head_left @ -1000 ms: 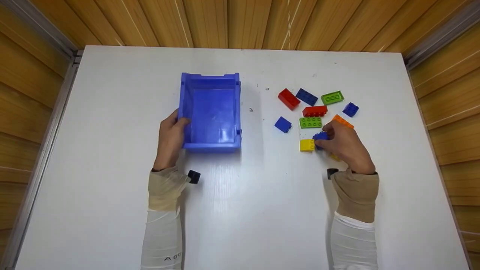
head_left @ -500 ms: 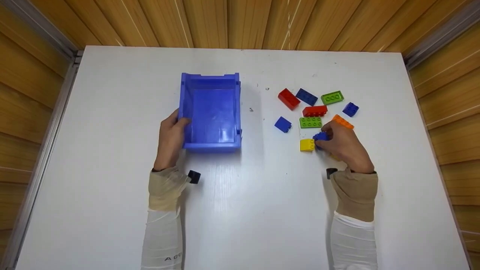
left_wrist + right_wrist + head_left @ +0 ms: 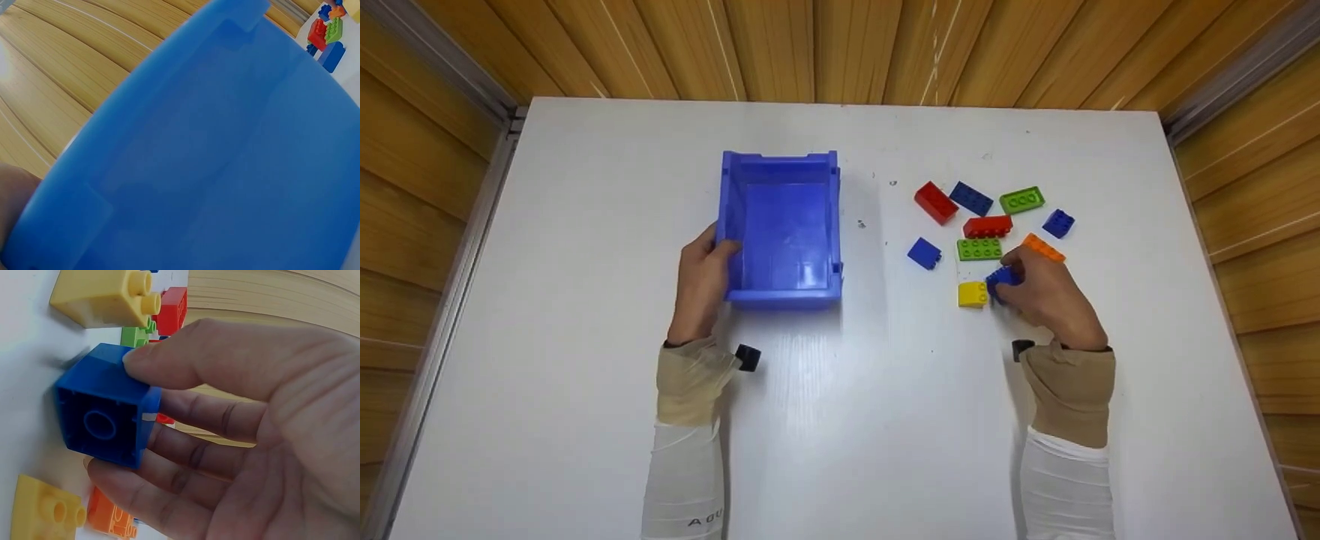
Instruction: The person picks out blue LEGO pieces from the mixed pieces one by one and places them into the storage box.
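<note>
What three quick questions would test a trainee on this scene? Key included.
1. What does the right hand hold?
2. True or false: in the head view, the left hand grips the right wall of the blue bin.
3. How many red bricks lie on the table?

Key:
1. A blue brick.
2. False; it grips the left wall.
3. Two.
</note>
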`<state>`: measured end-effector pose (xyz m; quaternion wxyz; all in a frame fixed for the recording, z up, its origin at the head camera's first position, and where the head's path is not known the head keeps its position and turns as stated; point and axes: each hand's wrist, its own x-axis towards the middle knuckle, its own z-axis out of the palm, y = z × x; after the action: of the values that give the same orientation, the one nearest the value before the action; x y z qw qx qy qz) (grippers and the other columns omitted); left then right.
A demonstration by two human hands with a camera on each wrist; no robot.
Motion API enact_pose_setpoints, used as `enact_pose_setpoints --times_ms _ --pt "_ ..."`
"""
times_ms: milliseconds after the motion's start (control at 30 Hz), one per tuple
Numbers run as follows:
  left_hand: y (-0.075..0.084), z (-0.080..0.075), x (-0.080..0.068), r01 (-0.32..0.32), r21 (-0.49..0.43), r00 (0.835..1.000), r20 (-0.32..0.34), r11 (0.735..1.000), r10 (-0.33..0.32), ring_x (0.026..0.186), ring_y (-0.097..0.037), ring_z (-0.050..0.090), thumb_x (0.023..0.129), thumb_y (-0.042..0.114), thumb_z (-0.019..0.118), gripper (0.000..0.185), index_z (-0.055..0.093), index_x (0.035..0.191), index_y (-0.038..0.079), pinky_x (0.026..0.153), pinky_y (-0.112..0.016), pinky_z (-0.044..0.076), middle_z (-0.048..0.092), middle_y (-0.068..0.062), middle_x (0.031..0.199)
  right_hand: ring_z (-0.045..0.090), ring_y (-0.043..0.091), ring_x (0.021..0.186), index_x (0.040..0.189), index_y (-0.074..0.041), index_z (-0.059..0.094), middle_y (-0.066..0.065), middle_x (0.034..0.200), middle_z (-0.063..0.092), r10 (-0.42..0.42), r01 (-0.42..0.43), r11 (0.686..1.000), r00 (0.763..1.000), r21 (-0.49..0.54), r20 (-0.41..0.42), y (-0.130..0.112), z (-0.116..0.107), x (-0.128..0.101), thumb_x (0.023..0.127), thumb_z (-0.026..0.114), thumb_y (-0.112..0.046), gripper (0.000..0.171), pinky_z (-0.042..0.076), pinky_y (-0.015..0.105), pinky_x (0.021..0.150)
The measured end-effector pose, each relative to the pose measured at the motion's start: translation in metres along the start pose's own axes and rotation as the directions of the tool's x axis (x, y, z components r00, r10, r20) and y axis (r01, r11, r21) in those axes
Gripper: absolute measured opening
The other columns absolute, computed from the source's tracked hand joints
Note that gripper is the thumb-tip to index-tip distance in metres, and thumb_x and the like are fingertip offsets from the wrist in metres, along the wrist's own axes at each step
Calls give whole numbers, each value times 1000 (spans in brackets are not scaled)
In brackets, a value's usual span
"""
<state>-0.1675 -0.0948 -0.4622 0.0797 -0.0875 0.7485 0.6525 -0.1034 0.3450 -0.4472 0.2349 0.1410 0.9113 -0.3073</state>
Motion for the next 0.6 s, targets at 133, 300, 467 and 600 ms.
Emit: enact_pose_setpoints --times_ms 133,300,467,600 --pt "0 0 0 -1 -3 1000 1 1000 1 118 -30 58 98 9 53 53 59 150 2 106 -48 43 63 -21 141 51 47 123 150 6 46 31 145 49 -21 21 1000 1000 -2 -20 1 -1 -2 103 66 -12 54 47 59 107" --pt "-1 0 0 -4 -1 1000 6 1000 4 117 -31 59 98 9 53 53 59 150 1 104 -47 44 63 -22 141 51 47 122 148 8 48 31 143 51 -61 62 998 996 0 -58 1 -1 -4 103 67 -12 53 47 60 106" --pt "-1 0 -1 -5 2 1000 1 1000 5 117 -29 58 99 9 52 52 60 149 1 104 -45 43 63 -21 140 51 46 121 145 9 50 31 141 53 -104 106 994 990 14 -96 2 -2 -5 102 68 -11 51 47 59 105" --pt "-1 0 0 -10 15 1000 3 1000 10 124 -29 57 99 10 52 53 59 151 2 108 -45 42 62 -20 143 52 46 123 144 8 51 30 141 54 -130 133 991 983 14 -134 1 -2 -6 102 68 -9 49 45 60 108"
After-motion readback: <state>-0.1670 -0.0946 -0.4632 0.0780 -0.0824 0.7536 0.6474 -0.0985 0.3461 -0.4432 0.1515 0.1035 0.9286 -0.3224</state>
